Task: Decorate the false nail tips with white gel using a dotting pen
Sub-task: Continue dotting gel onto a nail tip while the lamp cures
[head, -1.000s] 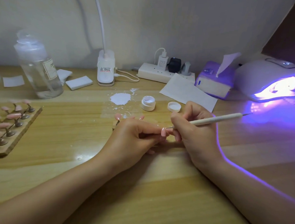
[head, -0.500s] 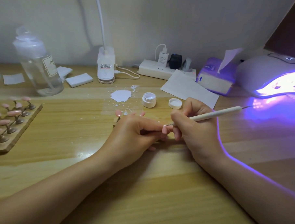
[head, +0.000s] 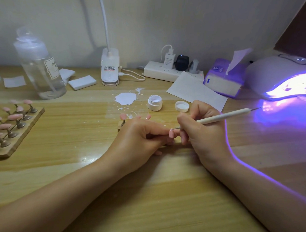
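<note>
Where violet light from the nail lamp point(head: 280, 77) spills over the wooden desk point(head: 145, 203), white gel point(head: 125, 99) lies smeared. Left hand point(head: 139, 138) pinches a pink nail tip point(head: 171, 133); right hand point(head: 202, 133) grips the dotting pen point(head: 224, 116).

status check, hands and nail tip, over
Left hand pinching pink nail tip. Right hand gripping dotting pen, point at tip's edge. Nothing in the way.

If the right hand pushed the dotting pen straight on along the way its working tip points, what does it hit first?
The right hand aims the dotting pen leftward. Its tip sits at the pink nail tip held by the left hand, so that comes first, then probably the left fingers behind it. Contact is too fine to confirm.
</note>
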Available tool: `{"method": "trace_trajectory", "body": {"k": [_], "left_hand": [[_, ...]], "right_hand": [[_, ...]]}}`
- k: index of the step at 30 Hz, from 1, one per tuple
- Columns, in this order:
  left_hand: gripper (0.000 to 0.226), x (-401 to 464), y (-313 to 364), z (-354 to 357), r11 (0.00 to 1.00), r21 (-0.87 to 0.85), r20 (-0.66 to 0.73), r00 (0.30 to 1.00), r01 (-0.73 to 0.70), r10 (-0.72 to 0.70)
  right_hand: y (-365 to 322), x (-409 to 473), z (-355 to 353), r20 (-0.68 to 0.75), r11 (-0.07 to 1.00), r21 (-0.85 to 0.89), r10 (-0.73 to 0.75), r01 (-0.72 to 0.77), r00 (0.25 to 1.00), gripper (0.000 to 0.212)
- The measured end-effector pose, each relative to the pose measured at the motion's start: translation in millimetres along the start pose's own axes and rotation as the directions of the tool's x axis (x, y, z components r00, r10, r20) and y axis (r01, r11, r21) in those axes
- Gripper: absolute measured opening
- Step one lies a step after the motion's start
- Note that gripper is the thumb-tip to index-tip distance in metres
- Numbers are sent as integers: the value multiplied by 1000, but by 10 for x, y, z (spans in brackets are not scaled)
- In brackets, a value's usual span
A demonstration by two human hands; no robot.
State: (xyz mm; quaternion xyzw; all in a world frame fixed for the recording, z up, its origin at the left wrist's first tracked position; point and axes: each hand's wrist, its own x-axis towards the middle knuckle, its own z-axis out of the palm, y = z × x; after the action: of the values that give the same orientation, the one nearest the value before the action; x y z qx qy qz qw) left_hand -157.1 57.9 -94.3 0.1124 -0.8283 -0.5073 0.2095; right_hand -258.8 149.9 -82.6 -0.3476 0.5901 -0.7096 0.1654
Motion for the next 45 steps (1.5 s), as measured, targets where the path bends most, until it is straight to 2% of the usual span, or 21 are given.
{"method": "trace_trajectory", "body": {"k": [7,11,17,45], "left_hand": [[19,-5,-11,-3,1000,-7,7,1000,-2,2],[24,-5,55,-11,997,73,-4,1000,-6,7],[24,-4,55,-11,999,45,-4,1000,22,-22],[15,4,40,-9,996,89,-18,1000,15,-14]], "right_hand": [[-7,-11,-1,3,1000,-9,-5,5,1000,33],[-14,-8,11,-3,999,35,26,-26,1000,33],[-28,-9,18,-12,999,36,27,-27,1000,33],[-45,-17,21,8,999,22,46,-46,999,34]]}}
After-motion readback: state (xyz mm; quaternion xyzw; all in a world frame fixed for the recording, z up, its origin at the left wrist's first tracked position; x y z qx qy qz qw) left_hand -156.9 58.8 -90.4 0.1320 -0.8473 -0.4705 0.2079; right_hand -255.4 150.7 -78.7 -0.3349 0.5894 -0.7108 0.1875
